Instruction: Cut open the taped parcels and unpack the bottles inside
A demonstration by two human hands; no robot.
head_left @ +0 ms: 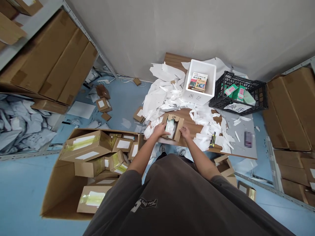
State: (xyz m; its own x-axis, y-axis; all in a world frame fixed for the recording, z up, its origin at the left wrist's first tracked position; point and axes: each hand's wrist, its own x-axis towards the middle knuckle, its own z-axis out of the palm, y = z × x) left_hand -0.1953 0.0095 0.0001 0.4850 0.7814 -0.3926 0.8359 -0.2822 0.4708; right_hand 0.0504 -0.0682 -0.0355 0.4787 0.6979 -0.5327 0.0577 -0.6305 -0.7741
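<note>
A small open cardboard box [179,127] rests at the front edge of the wooden table, between my hands. Inside it lies a pale item in clear or white wrapping [170,127]; its kind does not show. My left hand [160,129] grips the box's left side, its thumb reaching over the rim toward the wrapped item. On the right side, my right hand [185,132] holds the box wall with bent fingers. Torn white paper [157,98] lies heaped just behind and to the left of the box. A yellow and black utility knife [213,139] is to the right of my right hand.
A white foam bin [199,98] with books and a black crate [236,108] with green boxes stand at the back right. A large carton [56,190] of taped parcels is at my left. Shelves with big cartons [49,59] flank both sides.
</note>
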